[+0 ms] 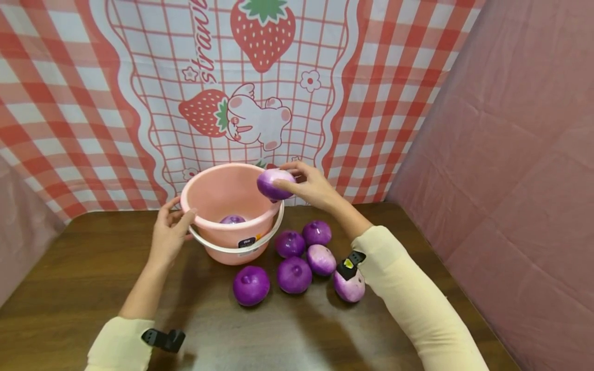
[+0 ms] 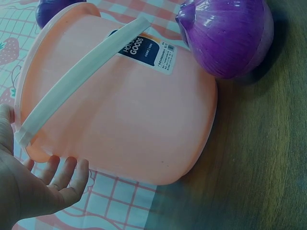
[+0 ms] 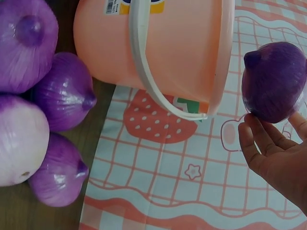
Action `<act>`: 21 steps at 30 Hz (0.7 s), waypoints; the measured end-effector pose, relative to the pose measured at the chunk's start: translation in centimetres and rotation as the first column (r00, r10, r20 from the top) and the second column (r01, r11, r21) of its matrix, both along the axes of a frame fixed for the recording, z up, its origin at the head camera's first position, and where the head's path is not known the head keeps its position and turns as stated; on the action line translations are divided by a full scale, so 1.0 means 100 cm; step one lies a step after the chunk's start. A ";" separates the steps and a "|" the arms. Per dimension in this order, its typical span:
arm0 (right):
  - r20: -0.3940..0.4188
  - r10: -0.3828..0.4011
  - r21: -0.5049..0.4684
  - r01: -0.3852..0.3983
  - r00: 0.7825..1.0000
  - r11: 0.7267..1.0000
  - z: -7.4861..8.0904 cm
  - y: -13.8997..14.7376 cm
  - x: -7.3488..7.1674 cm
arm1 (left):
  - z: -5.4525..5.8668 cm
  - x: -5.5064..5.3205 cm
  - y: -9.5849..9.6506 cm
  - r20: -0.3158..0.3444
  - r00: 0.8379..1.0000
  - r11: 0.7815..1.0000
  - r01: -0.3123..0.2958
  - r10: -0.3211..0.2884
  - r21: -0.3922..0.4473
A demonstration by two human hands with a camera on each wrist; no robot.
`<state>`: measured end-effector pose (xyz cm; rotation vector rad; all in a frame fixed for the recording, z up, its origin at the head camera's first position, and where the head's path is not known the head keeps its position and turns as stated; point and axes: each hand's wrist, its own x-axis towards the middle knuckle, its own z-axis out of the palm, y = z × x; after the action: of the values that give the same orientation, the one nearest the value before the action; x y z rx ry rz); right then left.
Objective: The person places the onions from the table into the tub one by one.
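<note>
A pink bucket (image 1: 218,190) with a white handle (image 1: 277,226) stands at the back of the wooden table. My left hand (image 1: 169,232) grips its left rim, thumb on the edge and fingers outside along the wall. One purple onion (image 1: 232,219) lies inside at the bottom. Above the right rim, my right hand (image 1: 315,188) holds another purple-and-white onion (image 1: 269,186) between thumb and fingers. In the right wrist view this held onion (image 3: 273,81) sits on the fingertips, off to the side of the bucket's mouth.
Several onions (image 1: 294,274) are grouped right of the bucket, and a single onion (image 1: 251,285) lies in front of it. One onion (image 1: 350,288) is partly covered by the right wrist camera (image 1: 348,267). A strawberry-print cloth (image 1: 385,103) hangs behind the table.
</note>
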<state>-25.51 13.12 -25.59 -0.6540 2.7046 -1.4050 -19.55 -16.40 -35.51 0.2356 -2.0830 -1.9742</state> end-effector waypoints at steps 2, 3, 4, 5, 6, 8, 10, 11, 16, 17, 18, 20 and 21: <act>0.000 0.004 -0.005 -0.004 1.000 1.000 -0.001 -0.003 0.000 | 0.000 0.000 0.000 0.001 1.000 1.000 0.000 0.000 -0.002; 0.002 0.007 -0.008 -0.007 1.000 1.000 -0.001 -0.004 0.000 | 0.000 0.000 0.000 0.001 1.000 1.000 -0.001 0.001 -0.003; 0.006 0.011 -0.013 -0.011 1.000 1.000 -0.001 -0.005 0.000 | 0.000 0.000 0.000 0.001 1.000 1.000 -0.001 0.001 -0.003; 0.009 0.014 -0.016 -0.013 1.000 1.000 -0.001 -0.006 0.001 | 0.000 0.000 0.000 0.001 1.000 1.000 0.000 0.000 -0.003; 0.008 0.017 -0.018 -0.017 1.000 1.000 -0.001 -0.007 0.001 | 0.000 0.000 0.000 0.001 1.000 1.000 -0.001 0.001 -0.002; 0.005 0.020 -0.016 -0.020 1.000 1.000 -0.002 -0.008 0.001 | 0.000 0.000 0.001 0.000 1.000 1.000 -0.001 0.001 -0.001; 0.003 0.021 -0.016 -0.021 1.000 1.000 -0.003 -0.008 0.001 | 0.000 0.000 0.001 -0.001 1.000 1.000 0.001 -0.001 0.002; 0.001 0.019 -0.015 -0.019 1.000 1.000 -0.004 -0.008 0.000 | 0.000 0.000 0.001 -0.001 1.000 1.000 0.001 -0.001 0.003; 0.015 0.020 -0.038 -0.020 1.000 0.999 -0.005 -0.011 -0.001 | 0.000 0.000 0.001 -0.009 1.000 1.000 -0.001 0.002 0.011; 0.016 0.020 -0.041 -0.019 1.000 0.999 -0.005 -0.011 -0.001 | 0.000 0.000 0.001 -0.009 1.000 1.000 -0.003 0.003 0.012; 0.017 0.024 -0.047 -0.023 1.000 0.999 -0.005 -0.012 -0.002 | 0.000 0.000 0.001 -0.008 1.000 1.000 -0.003 0.003 0.013; 0.017 0.026 -0.050 -0.025 1.000 0.998 -0.006 -0.014 -0.002 | 0.000 0.000 0.001 -0.006 1.000 1.000 -0.004 0.004 0.011; 0.018 0.027 -0.050 -0.026 0.999 0.998 -0.007 -0.015 -0.003 | 0.000 0.000 0.001 -0.004 1.000 1.000 -0.003 0.004 0.009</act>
<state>-25.79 11.61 -26.30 -0.6743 2.6449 -1.4691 -19.56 -16.34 -35.53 0.2367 -2.0702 -1.9808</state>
